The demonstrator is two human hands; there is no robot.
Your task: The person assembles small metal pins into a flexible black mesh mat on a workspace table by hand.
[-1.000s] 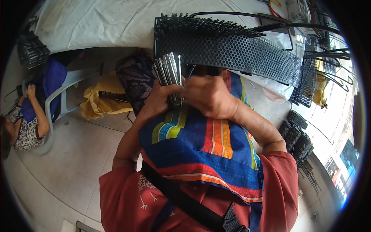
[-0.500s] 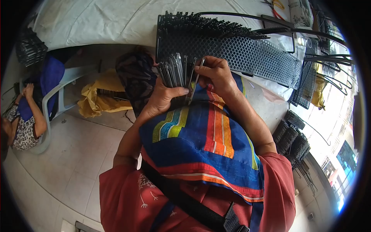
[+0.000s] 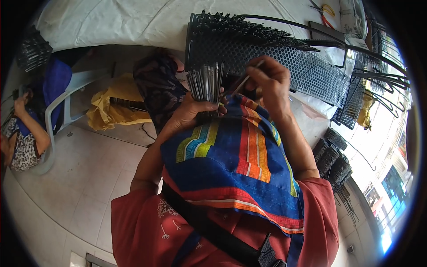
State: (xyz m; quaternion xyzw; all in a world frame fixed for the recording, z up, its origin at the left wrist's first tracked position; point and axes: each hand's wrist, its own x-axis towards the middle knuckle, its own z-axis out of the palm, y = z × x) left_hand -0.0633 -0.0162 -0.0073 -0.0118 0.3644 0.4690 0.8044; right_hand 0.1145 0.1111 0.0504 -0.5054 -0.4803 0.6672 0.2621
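My left hand (image 3: 195, 108) is wrapped round a bundle of thin metal strips (image 3: 205, 83), which stand upright with their tips fanned a little. To the right of the bundle, my right hand (image 3: 270, 80) pinches a single thin metal strip (image 3: 240, 85) that slants down toward the left hand. What the strips are for does not show. Just beyond both hands lies a black perforated metal tray (image 3: 284, 66). Many dark, thin pieces (image 3: 249, 30) are lined up along its far side.
A white-covered table (image 3: 115, 26) spans the back. Scissors with orange handles (image 3: 328, 15) lie at the far right, near curved black rods (image 3: 378, 78). A yellow wrapping (image 3: 104, 109) sits on the floor at left, by a pale chair (image 3: 60, 107) where another person (image 3: 31, 129) sits.
My right hand has moved right, away from the bundle, and its strip has tilted from nearly upright to slanting. The left hand keeps its hold on the bundle.
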